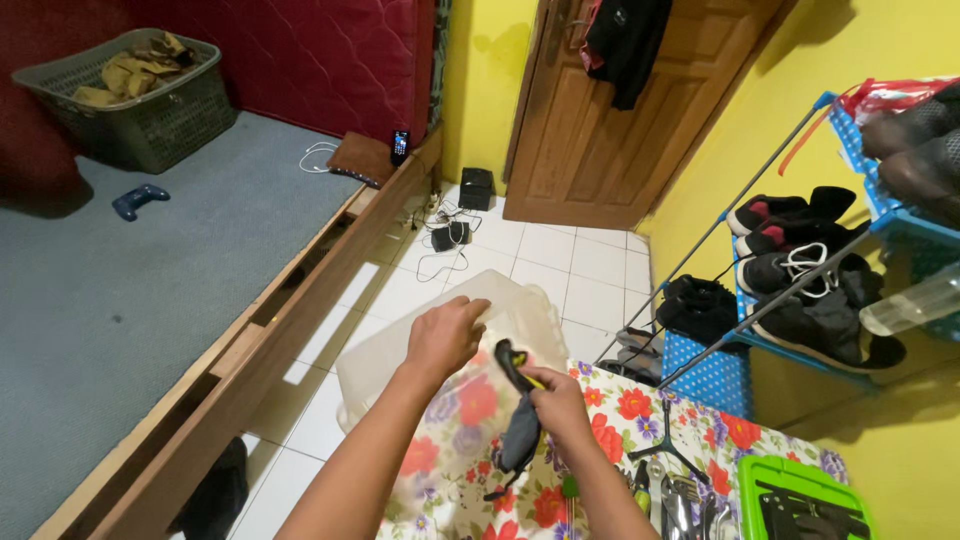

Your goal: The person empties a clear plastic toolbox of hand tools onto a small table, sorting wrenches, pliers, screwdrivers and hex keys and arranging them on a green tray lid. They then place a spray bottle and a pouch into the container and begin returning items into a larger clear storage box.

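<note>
Right hand pinches dark tool loosely; it may slip while left hand, fingers curled, grips translucent lid.

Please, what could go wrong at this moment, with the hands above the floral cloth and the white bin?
1. The right hand pinches the dark tool with a yellow mark by its top only; the grey part hanging below might swing or slip onto the floral cloth.
2. The left hand rests on the white plastic bin, which stands by the cloth's edge; a push could perhaps tip it toward the tiled floor.
</note>
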